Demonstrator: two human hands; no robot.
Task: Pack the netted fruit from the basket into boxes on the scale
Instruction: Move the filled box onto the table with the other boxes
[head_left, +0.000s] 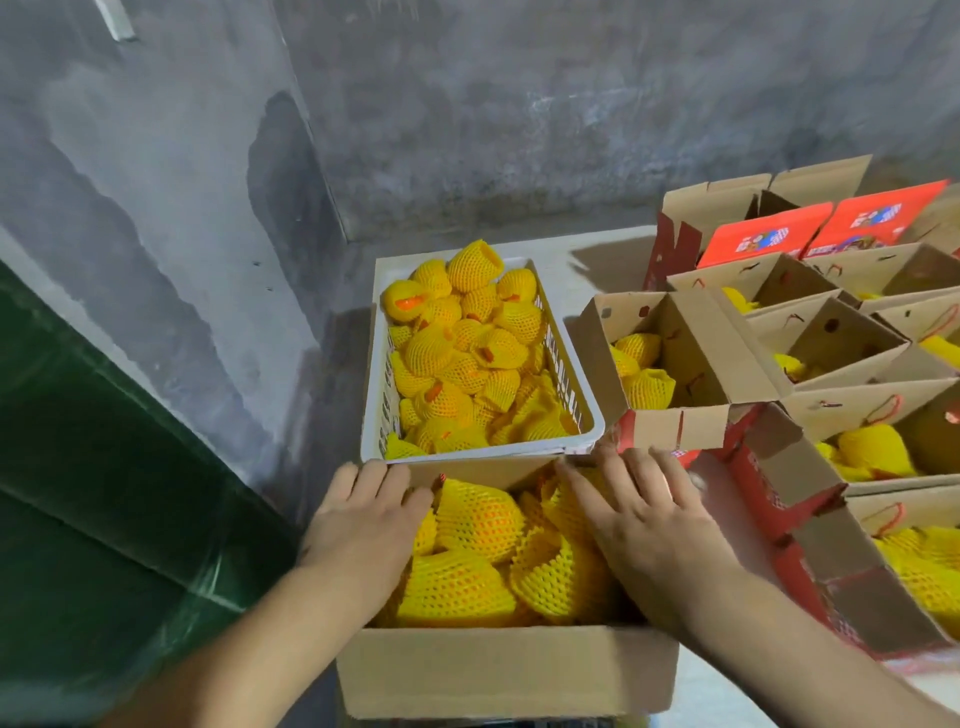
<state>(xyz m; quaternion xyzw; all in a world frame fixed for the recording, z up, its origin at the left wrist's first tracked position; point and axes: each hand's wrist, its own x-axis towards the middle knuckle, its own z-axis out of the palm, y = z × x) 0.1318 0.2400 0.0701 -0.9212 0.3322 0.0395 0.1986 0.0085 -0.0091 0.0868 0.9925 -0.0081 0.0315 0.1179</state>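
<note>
Left hand (363, 514) and right hand (641, 512) lay flat, fingers straight, on netted fruit (480, 519) in cardboard box (509, 670), white basket (480, 452) just beyond, long axis running away.

Both bare forearms reach forward. The left hand (366, 512) lies palm down, fingers straight and together. The right hand (641, 512) lies palm down, fingers straight and slightly spread.

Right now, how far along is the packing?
Done: several boxes at right already hold netted fruit. In hand: the near box is heaped; the left hand and right hand rest flat on its fruit, no grip on any piece. Left: the white basket is still well filled, and one right-side compartment looks empty. The scale isn't visible.
</note>
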